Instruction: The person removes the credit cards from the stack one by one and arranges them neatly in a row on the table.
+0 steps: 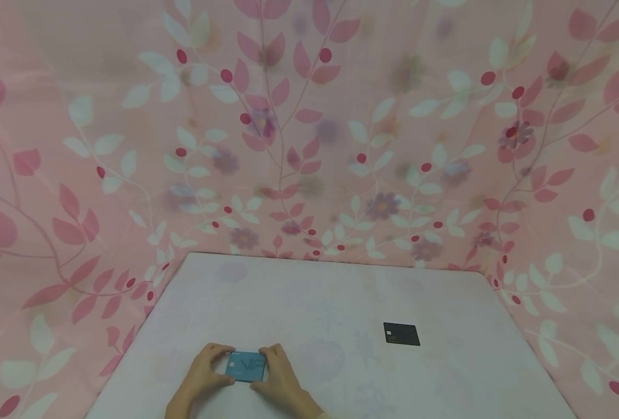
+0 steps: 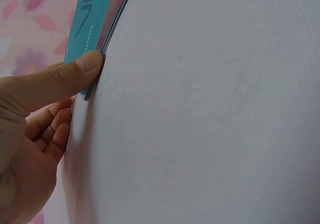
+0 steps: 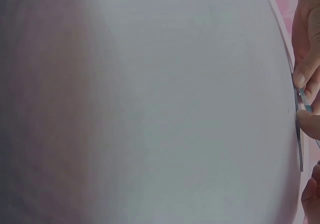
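Note:
Near the front of the table, a teal bank card (image 1: 244,366) with a chip lies between my two hands. My left hand (image 1: 205,372) holds its left end, thumb at the near edge and fingers at the far edge. The right hand (image 1: 279,377) grips the right end in the same way. In the left wrist view the teal card (image 2: 92,19) is tilted above thin dark edges (image 2: 118,20), like those of further cards, and the left thumb (image 2: 89,62) presses at its corner. Only slivers of the card show in the right wrist view, beside the right thumb (image 3: 309,123).
A black bank card (image 1: 401,334) lies flat on the white table (image 1: 309,302), to the right and farther back. Pink floral cloth (image 1: 309,174) hangs behind the table and along both sides.

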